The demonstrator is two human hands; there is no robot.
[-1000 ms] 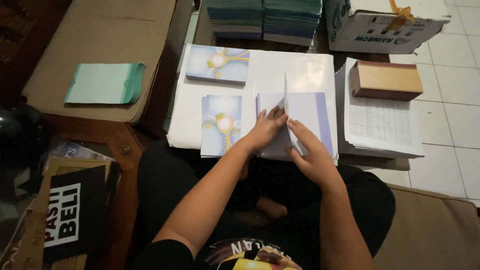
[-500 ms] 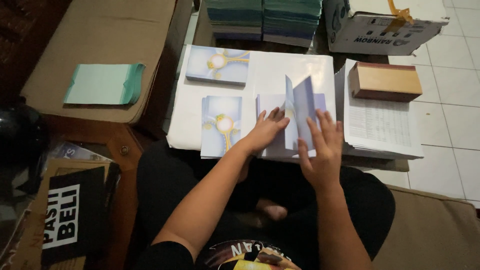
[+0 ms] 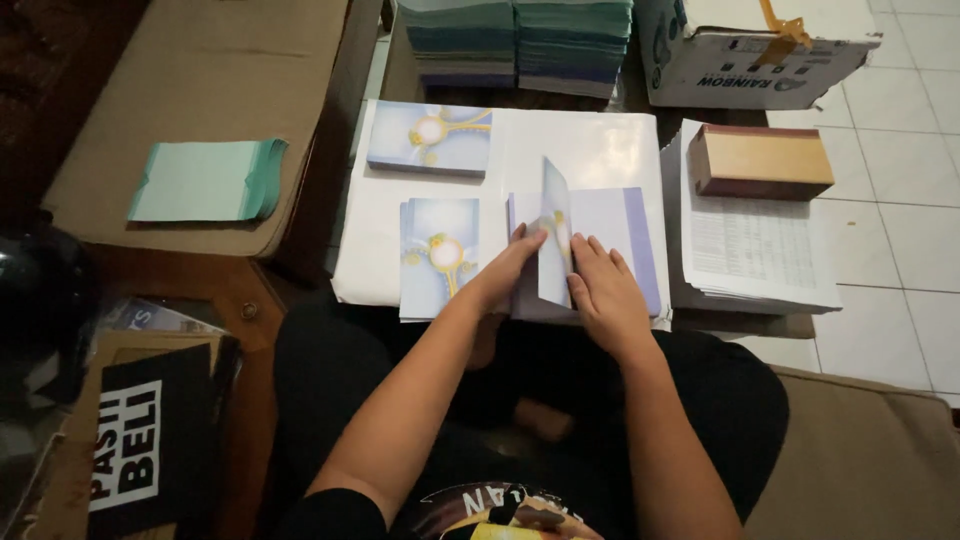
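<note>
Standing nearly upright between both hands, one pale blue-lilac printed card sheet (image 3: 555,232) is the piece I'm watching. It rises out of the lilac stack of folded cards (image 3: 610,245), which lies on the white paper-covered worktop (image 3: 590,150) right in front of the person.

Left hand (image 3: 512,268): fingers spread flat on the stack's left half, thumb side against the raised sheet. Its grip is loose and open, pressing more than pinching. Right hand (image 3: 603,290): palm down on the stack just right of the sheet, fingers extended, holding nothing.

Risks as I read them:
- The sheet is only propped, not clamped. If either hand eases off, it could flop either way and crease off-line.
- The stack's near edge sits at the worktop rim, over the lap. Downward pressure there could tip or fan the pile off the edge.
- The finished blue card pile with a yellow motif (image 3: 438,255) lies just beside the left wrist; a forearm sweep could skew it.
- A second blue card pile (image 3: 430,138) sits further back, well clear.

Outward: white printed paper sheets (image 3: 760,250) at right, touching or nearly touching the stack, with a tan block with dark edges (image 3: 760,160) on top. Teal paper stacks (image 3: 515,40) and a white cardboard box (image 3: 750,50) lie beyond. A mint-green paper wad (image 3: 205,180) rests on a brown carton at left.
</note>
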